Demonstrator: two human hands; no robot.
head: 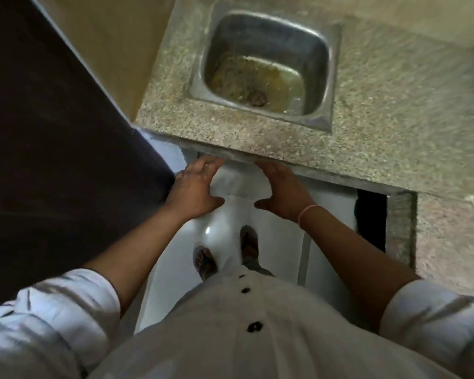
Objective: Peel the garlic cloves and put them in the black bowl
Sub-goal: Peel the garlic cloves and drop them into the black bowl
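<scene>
Person stands at the speckled stone surface (367, 110), facing a steel sink (326, 64) with yellowish residue at the drain. Left hand (195, 187) and right hand (282, 190) both held out flat, fingers straight, holding nothing, just below the surface edge. No garlic cloves or black bowl in view. Judged: peeling not yet begun; all of the task remains.

speckled grey-beige counter (381, 105) (sink (271, 39) perhaps yellow-stained)
</scene>
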